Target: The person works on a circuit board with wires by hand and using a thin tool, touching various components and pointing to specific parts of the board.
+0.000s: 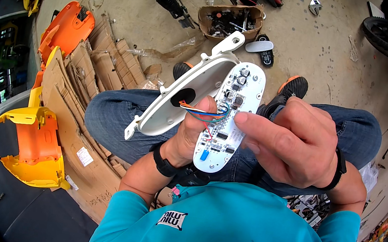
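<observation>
One white oval circuit board (226,120), flat and matte, studded with small black chips, silver capacitors and one blue part, held over the lap. Left hand (191,137) closed around the board's lower edge, thumb pressing a bundle of coloured wires (205,112). Right hand (289,138) curled, forefinger tip touching the board's right edge. One glossy white plastic housing (182,97), elongated with a round hole, just beside the board, wires running into it. Two black wristbands. Rough concrete floor (312,43); flattened corrugated cardboard (85,87) at left with orange-and-yellow plastic shells (36,149); one cardboard box of dark parts (229,20) ahead.
</observation>
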The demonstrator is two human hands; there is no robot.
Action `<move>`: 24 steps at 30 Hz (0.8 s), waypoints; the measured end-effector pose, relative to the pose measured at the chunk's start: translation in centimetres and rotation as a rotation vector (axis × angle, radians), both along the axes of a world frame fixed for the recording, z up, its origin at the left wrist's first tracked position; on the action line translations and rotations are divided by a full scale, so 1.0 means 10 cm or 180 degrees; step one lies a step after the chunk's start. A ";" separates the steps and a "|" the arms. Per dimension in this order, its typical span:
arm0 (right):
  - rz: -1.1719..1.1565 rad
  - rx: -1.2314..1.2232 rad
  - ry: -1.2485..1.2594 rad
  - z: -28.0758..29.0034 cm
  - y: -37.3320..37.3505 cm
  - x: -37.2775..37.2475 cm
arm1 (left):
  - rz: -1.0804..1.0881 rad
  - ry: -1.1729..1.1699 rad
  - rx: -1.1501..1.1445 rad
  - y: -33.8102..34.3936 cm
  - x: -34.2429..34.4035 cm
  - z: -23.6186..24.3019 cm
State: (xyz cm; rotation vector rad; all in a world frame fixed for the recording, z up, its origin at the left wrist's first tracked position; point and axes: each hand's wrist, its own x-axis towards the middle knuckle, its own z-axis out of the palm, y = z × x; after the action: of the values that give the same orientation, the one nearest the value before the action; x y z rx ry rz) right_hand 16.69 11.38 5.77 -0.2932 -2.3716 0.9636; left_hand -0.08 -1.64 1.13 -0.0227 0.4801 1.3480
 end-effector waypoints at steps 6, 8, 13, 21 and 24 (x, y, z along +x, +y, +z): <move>0.0002 0.0027 -0.0020 0.00 0.00 0.00 | -0.0045 -0.0117 -0.0206 0.01 -0.02 0.03; 0.0003 0.0043 -0.0015 0.00 0.01 0.00 | -0.0062 -0.0150 -0.0245 0.01 -0.03 0.04; -0.0003 0.0051 0.0008 0.00 0.01 -0.01 | -0.0058 -0.0187 -0.0195 0.03 -0.04 0.04; 0.0008 0.0014 0.0029 0.01 0.01 -0.01 | 0.0072 -0.0009 -0.0142 0.03 0.01 0.08; 0.0001 0.0012 0.0027 0.01 0.02 -0.01 | 0.0054 0.0017 -0.0154 0.04 0.01 0.08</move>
State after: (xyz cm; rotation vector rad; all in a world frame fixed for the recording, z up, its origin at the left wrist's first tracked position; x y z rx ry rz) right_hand 16.57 11.54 5.89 -0.2867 -2.3658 0.9586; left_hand -0.03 -1.27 1.92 -0.0631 0.5180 1.3531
